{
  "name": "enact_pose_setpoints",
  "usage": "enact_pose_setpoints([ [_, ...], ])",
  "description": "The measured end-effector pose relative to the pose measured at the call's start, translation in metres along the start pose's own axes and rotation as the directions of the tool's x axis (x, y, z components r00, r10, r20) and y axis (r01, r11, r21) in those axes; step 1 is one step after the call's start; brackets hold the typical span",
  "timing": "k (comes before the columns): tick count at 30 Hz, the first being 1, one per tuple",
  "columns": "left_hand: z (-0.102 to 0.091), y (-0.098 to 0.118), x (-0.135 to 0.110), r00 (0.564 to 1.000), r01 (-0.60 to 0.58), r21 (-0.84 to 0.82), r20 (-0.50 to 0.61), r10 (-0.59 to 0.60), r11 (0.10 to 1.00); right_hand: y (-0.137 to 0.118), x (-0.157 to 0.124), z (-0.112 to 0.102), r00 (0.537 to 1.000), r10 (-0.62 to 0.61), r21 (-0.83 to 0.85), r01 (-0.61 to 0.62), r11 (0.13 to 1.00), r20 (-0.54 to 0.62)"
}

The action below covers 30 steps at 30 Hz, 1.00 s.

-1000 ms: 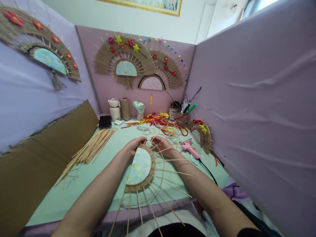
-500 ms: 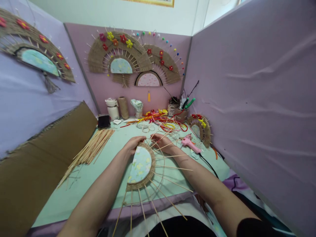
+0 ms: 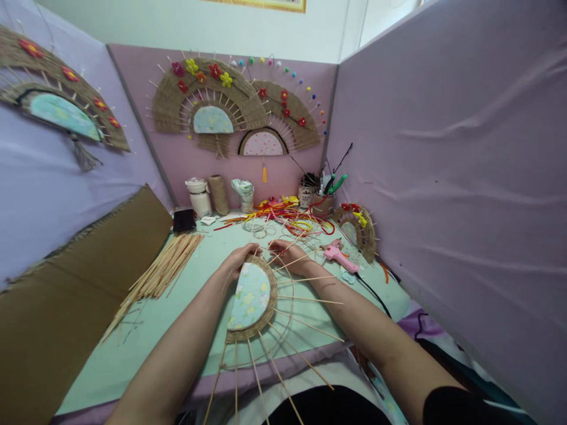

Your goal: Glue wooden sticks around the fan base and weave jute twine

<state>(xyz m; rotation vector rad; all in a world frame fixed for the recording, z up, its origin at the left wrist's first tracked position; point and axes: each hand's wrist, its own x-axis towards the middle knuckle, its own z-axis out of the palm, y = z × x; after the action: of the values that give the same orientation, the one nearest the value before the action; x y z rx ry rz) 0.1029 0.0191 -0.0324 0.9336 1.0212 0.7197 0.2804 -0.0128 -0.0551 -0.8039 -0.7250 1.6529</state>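
A half-round fan piece (image 3: 251,298) is tilted on its side in front of me, with light blue floral cloth in the middle and a woven brown twine rim. Several thin wooden sticks (image 3: 309,300) fan out from that rim to the right and toward me. My left hand (image 3: 239,260) is closed on the fan's far end. Just to the right, my right hand (image 3: 287,255) is behind the far sticks, its fingertips pinched where a thin strand of twine (image 3: 292,301) reaches the fan. That strand curves loosely across the sticks. Fingers partly hide the pinch.
A bundle of sticks (image 3: 163,265) lies left beside a cardboard panel (image 3: 88,283). A pink glue gun (image 3: 340,258) with a black cord is to the right, near a small finished fan (image 3: 358,227). Coloured cords (image 3: 287,219), jars and tool pots stand at the back.
The whole view has shifted slightly. Both hands keep nearly the same place at the fan's far end, and the fan has hardly moved.
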Motion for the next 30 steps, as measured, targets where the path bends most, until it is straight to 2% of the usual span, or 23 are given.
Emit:
enact_pose_setpoints([
  [4, -0.001, 0.005, -0.007, 0.996, 0.082, 0.009, 0.041, -0.082, 0.997, -0.001, 0.000, 0.000, 1.000, 0.000, -0.012, 0.000, 1.000, -0.024],
  [10, -0.004, 0.010, -0.011, 0.996, 0.055, -0.109, 0.070, -0.047, 0.993, -0.002, -0.002, 0.000, 1.000, -0.015, -0.015, 0.015, 1.000, -0.020],
  [14, -0.020, 0.014, -0.014, 0.986, 0.126, 0.073, 0.099, -0.133, 0.989, -0.004, -0.004, -0.002, 1.000, -0.018, -0.020, 0.018, 1.000, 0.002],
  [16, -0.030, 0.018, -0.019, 0.985, 0.122, 0.180, 0.102, -0.141, 0.976, -0.004, -0.005, -0.002, 1.000, -0.018, -0.021, 0.018, 1.000, 0.008],
  [20, -0.045, 0.023, -0.030, 0.962, -0.019, 0.339, 0.263, -0.075, 0.941, -0.004, -0.003, -0.004, 1.000, -0.008, -0.038, 0.007, 0.999, -0.017],
  [22, -0.047, 0.023, -0.034, 0.948, -0.043, 0.376, 0.308, -0.081, 0.925, -0.003, -0.001, -0.004, 1.000, -0.010, -0.041, 0.009, 0.999, -0.017],
  [26, -0.043, 0.019, -0.038, 0.908, -0.033, 0.377, 0.399, -0.130, 0.926, -0.004, -0.001, -0.005, 0.999, -0.033, -0.061, 0.032, 0.998, -0.013],
  [30, -0.035, 0.013, -0.039, 0.856, -0.079, 0.362, 0.502, -0.123, 0.929, -0.007, -0.004, -0.008, 0.986, -0.121, -0.195, 0.096, 0.976, -0.118],
])
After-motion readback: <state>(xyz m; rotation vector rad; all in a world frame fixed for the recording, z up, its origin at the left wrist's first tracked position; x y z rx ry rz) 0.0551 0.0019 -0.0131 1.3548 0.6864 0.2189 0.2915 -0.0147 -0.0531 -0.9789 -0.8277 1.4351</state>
